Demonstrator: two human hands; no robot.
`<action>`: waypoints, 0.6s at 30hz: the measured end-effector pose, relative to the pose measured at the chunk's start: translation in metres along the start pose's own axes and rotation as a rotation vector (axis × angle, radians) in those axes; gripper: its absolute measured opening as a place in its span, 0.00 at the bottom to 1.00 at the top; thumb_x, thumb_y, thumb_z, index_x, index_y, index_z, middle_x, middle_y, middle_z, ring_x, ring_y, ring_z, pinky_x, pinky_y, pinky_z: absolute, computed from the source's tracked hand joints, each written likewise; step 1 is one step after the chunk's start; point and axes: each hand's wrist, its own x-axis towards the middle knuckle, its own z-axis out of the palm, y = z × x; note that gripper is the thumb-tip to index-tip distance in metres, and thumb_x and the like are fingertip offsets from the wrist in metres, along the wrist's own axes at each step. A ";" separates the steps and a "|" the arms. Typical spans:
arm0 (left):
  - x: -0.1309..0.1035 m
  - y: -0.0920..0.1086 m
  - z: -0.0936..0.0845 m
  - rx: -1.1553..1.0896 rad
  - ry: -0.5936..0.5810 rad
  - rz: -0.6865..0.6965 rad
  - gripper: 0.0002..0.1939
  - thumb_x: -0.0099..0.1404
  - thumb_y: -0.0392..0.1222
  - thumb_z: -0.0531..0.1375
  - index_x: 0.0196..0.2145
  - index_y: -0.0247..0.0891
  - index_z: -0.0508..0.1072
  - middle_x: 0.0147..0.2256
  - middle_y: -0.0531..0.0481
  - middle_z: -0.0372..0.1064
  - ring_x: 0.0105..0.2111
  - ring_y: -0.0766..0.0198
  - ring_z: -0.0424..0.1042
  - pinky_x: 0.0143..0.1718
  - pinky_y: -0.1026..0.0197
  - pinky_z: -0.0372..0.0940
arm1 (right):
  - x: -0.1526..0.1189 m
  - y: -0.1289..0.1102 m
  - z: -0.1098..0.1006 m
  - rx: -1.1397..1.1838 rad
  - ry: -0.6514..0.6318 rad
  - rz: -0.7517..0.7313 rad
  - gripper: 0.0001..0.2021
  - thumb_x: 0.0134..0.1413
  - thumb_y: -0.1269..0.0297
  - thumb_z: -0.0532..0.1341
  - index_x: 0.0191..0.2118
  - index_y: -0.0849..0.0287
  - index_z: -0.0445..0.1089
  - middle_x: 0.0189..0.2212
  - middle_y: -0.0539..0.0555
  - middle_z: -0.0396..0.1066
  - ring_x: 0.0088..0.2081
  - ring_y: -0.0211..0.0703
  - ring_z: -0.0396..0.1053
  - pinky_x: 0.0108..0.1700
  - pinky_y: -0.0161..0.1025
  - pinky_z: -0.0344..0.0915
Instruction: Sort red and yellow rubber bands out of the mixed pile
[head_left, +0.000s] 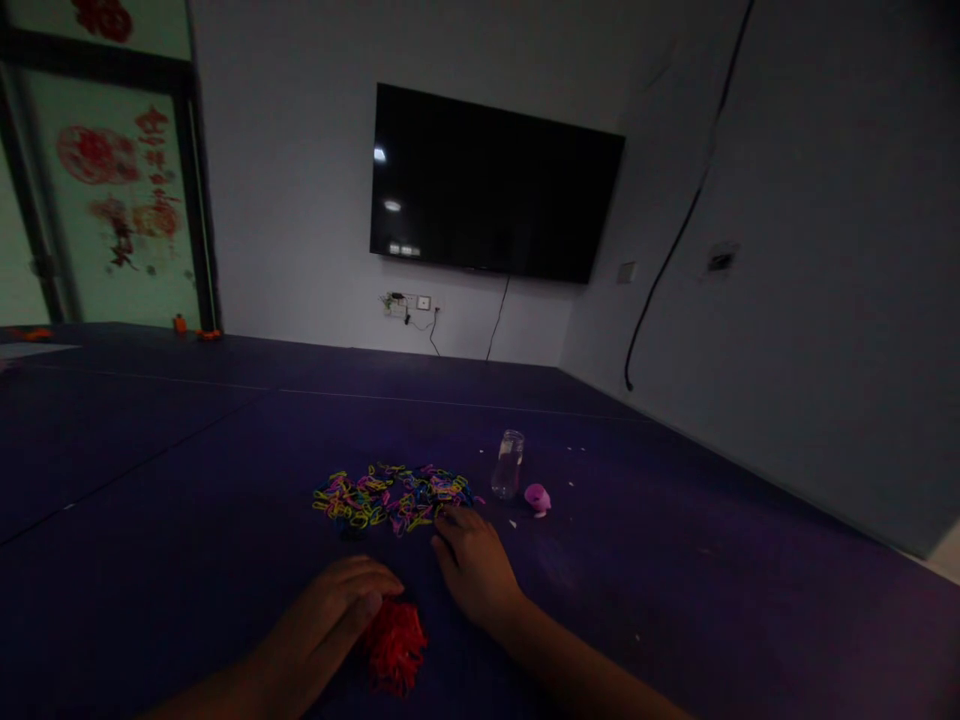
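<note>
Near the front, my left hand (334,615) has its thumb and fingertips closed at the top edge of a bundle of thin red strands (396,648). The strands splay out from under the fingers. Further forward, my right hand (478,565) reaches to the near right edge of a pile of small coloured loops (397,495), which look like paper clips. Its thumb stands apart from the fingers, and the fingertips touch or hover just over the loops. Yellow, pink, blue and green loops make up the pile. No held loop shows in the right hand.
A clear bottle (508,465) without a lid stands beyond my right hand, with a pink cap (538,499) beside it. White scraps dot the dark purple surface (675,560). A wall-mounted television (495,185) and a hanging black cable (686,215) are at the back.
</note>
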 end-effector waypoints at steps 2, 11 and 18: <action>0.000 -0.001 0.000 0.002 -0.004 -0.002 0.21 0.70 0.51 0.44 0.43 0.44 0.74 0.43 0.49 0.73 0.45 0.58 0.68 0.54 0.53 0.60 | 0.000 0.000 0.000 -0.011 0.011 0.017 0.14 0.60 0.65 0.51 0.45 0.57 0.72 0.51 0.58 0.66 0.53 0.51 0.61 0.53 0.47 0.57; 0.001 0.000 0.000 0.001 -0.001 0.004 0.20 0.70 0.51 0.45 0.42 0.44 0.74 0.42 0.49 0.73 0.45 0.58 0.69 0.51 0.55 0.63 | 0.001 0.003 0.000 -0.043 0.057 0.070 0.14 0.60 0.67 0.51 0.36 0.56 0.75 0.45 0.57 0.71 0.49 0.49 0.65 0.51 0.45 0.59; 0.001 0.003 -0.001 -0.011 -0.003 0.012 0.20 0.70 0.50 0.45 0.42 0.44 0.74 0.42 0.50 0.73 0.45 0.58 0.69 0.51 0.56 0.62 | 0.001 0.001 -0.003 -0.036 0.057 0.086 0.15 0.60 0.67 0.50 0.36 0.56 0.74 0.44 0.57 0.72 0.47 0.49 0.67 0.50 0.45 0.60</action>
